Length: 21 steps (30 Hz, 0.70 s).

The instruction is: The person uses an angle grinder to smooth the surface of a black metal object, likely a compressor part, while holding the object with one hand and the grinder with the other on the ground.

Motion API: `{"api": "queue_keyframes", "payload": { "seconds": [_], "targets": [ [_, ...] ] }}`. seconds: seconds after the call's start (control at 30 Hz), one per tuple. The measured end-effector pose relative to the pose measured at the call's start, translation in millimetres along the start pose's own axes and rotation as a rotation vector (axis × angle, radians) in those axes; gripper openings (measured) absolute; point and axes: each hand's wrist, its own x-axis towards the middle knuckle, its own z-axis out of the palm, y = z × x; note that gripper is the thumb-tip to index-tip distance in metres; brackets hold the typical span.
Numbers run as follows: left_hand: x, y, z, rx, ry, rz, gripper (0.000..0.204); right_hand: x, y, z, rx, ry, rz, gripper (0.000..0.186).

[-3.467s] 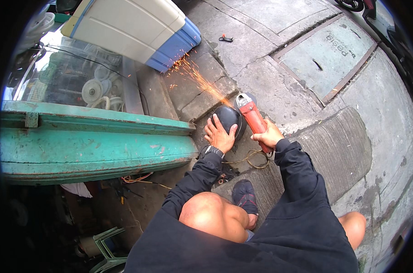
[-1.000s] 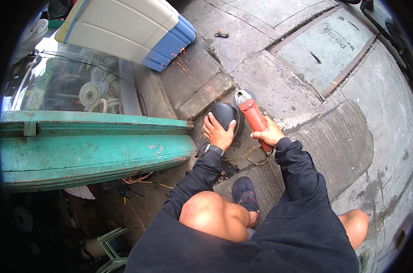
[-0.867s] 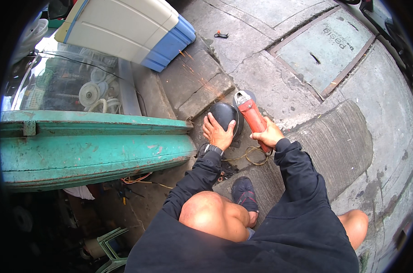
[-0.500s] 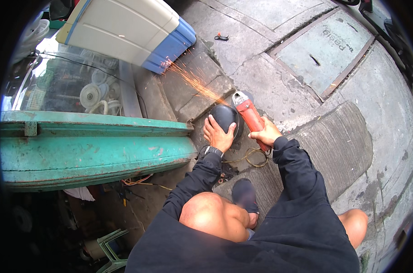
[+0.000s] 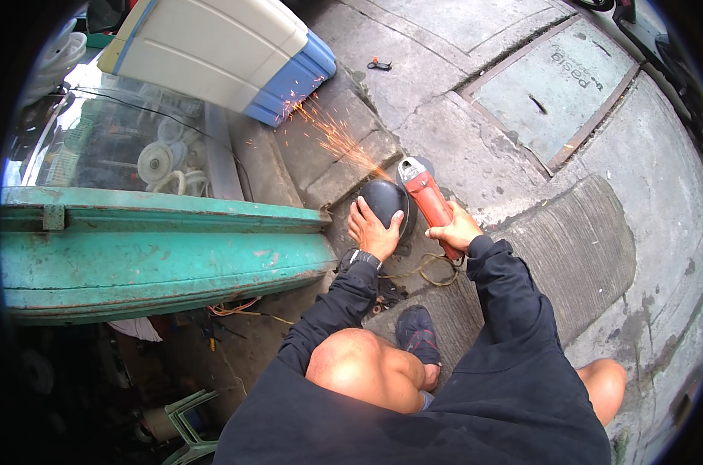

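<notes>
My right hand (image 5: 456, 229) is wrapped around the red body of an angle grinder (image 5: 429, 203), with its silver head pointing away from me. The grinder's disc is partly hidden behind that head, close against the far right side of a smooth black rounded object (image 5: 382, 199). Orange sparks (image 5: 340, 139) spray from there to the far left. My left hand (image 5: 374, 231) presses over the near left of the black object, thumb on one side and fingers on the other, steadying it on the ground. What the object is, I cannot make out.
A green metal counter (image 5: 165, 248) juts in from the left, beside a glass case (image 5: 173, 147). Sparks reach a white and blue bin (image 5: 289, 81). A yellowish cord (image 5: 421, 273) loops below the grinder. A ridged concrete slab (image 5: 576, 240) and a metal cover (image 5: 553, 93) lie at right.
The spark spray has shifted and spread a little. Both hands, the grinder and the black object stay almost in place; the whole view has moved slightly.
</notes>
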Motion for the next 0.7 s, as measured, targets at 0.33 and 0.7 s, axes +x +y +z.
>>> {"api": "queue_keyframes", "payload": {
  "seconds": [0.33,0.7],
  "targets": [
    [0.3,-1.5,1.6,0.004,0.015,0.005,0.112,8.0,10.5,6.5,0.023,-0.006,-0.012,0.122],
    [0.2,-2.8,1.3,0.013,0.014,0.01,0.112,-0.2,0.0,2.9,0.019,-0.006,0.014,0.117]
  ]
}}
